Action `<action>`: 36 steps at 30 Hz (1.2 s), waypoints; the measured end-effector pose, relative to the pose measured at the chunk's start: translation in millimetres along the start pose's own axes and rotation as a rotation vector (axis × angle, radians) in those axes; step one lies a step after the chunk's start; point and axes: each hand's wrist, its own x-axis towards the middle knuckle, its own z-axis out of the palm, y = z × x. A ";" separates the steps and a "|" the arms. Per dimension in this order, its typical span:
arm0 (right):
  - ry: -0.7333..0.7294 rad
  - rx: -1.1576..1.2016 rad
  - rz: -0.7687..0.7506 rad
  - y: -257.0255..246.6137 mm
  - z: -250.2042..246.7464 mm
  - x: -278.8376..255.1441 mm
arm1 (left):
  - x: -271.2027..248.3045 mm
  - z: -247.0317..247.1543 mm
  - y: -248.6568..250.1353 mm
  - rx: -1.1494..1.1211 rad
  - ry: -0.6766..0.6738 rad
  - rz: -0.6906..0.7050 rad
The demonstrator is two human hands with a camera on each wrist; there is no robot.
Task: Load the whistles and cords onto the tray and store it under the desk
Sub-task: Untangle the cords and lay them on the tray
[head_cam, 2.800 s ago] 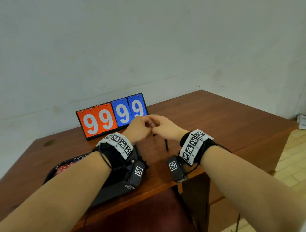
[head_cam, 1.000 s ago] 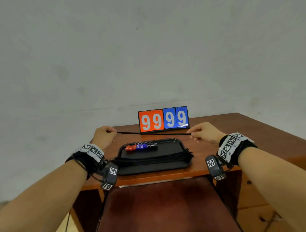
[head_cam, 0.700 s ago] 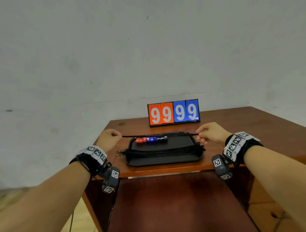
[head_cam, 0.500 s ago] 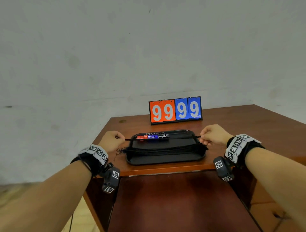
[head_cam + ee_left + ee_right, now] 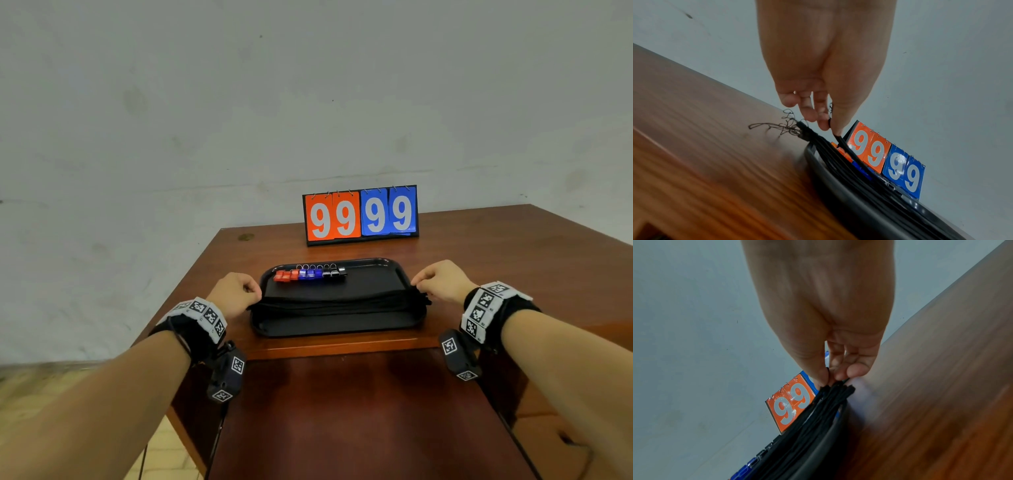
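Note:
A black tray sits near the desk's front edge. Along its far side runs a row of red, blue and black whistles. Several black cords lie stretched across the tray's middle. My left hand pinches one end of a black cord between thumb and fingers at the tray's left rim. At the right rim, my right hand pinches the other end, low over the bundle. The held cord lies along the top of the pile.
A flip scoreboard reading 99 99 stands behind the tray by the wall. The brown wooden desk stretches away to the right. A dark opening under the desk lies below the front edge. Thin cord loops trail left of the tray.
Both hands have lowered the taut cord from above the tray's far side down onto the bundle across the tray. My view has stepped back and dropped.

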 end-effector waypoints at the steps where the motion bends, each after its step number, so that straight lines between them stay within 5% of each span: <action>1: 0.000 -0.010 0.003 0.1 1.2 0.7 | 0.1 1.0 1.0 0.015 0.002 -0.002; 36: 0.097 0.046 0.021 -22.1 4.7 6.9 | 13.7 -6.8 23.0 0.072 0.003 -0.157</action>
